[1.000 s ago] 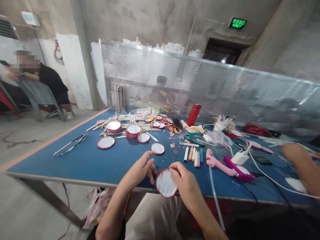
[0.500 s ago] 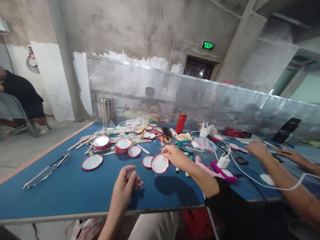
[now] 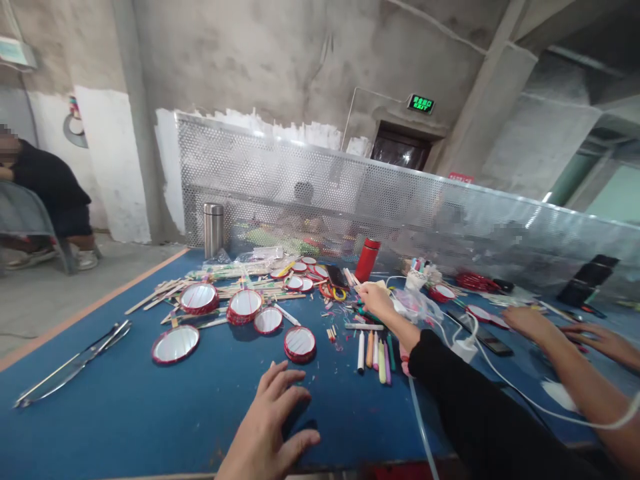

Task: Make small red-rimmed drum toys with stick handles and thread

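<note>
My left hand (image 3: 275, 420) hovers over the blue table (image 3: 125, 427) near its front edge, palm down, fingers spread and holding nothing. Just beyond its fingertips lies a stack of round, red-rimmed white discs (image 3: 300, 343). My right hand (image 3: 377, 301) reaches to the middle of the table, close to the red bottle (image 3: 368, 260). Its fingers are pressed together near some pale sticks; what they hold is too small to make out. Several markers (image 3: 382, 362) lie in a row below the right forearm. More red-rimmed discs (image 3: 246, 303) sit to the left.
Wooden sticks (image 3: 165, 293) and a steel flask (image 3: 213, 230) stand or lie at the back left. Metal rods (image 3: 75, 363) are at far left. A co-worker's hands (image 3: 533, 323), a phone (image 3: 493, 341) and white cables (image 3: 530, 400) occupy the right. A perforated metal screen (image 3: 270, 167) borders the back.
My right hand has let go of the round disc, which now lies on the table stack, and has moved forward toward the sticks. My left hand has spread its fingers. The view has shifted slightly.
</note>
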Tool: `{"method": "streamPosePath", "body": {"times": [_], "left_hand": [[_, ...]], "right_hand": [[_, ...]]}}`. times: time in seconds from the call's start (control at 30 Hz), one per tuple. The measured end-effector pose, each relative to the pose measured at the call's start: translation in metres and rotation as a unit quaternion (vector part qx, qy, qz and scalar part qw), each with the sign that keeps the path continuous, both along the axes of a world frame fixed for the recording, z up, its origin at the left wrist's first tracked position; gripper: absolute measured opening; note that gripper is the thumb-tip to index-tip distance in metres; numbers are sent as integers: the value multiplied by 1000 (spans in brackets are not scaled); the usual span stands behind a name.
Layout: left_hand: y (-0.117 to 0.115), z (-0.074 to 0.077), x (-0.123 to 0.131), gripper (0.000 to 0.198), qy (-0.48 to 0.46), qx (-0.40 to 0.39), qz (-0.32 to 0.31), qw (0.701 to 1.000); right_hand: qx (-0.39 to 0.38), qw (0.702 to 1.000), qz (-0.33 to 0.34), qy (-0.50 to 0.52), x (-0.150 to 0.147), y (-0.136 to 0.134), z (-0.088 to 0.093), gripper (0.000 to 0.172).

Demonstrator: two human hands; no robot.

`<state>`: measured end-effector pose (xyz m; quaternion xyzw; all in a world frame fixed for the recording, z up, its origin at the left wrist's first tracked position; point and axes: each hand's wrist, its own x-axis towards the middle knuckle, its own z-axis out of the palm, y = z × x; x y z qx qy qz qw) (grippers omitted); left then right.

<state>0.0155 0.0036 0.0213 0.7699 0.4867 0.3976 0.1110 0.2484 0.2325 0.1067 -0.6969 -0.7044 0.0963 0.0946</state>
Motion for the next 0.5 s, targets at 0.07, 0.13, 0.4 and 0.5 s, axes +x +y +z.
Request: {"method": "streamPosePath", "body": {"times": [0.07, 0.13, 0.4, 0.5], "left_hand": [[2, -6, 0, 34, 31, 20, -6, 999], [5, -14, -1, 38, 41, 52, -20, 998], [11, -37, 7, 11, 67, 60, 54, 994], [16, -48, 7, 14, 89, 69, 52, 992]], "right_hand": [[13, 999, -4, -33, 3, 13, 1, 29], [25, 998, 10, -61, 0, 26, 1, 29], [84, 974, 168, -131, -60, 75, -18, 30], [105, 960, 209, -151, -85, 90, -27, 31]]}}
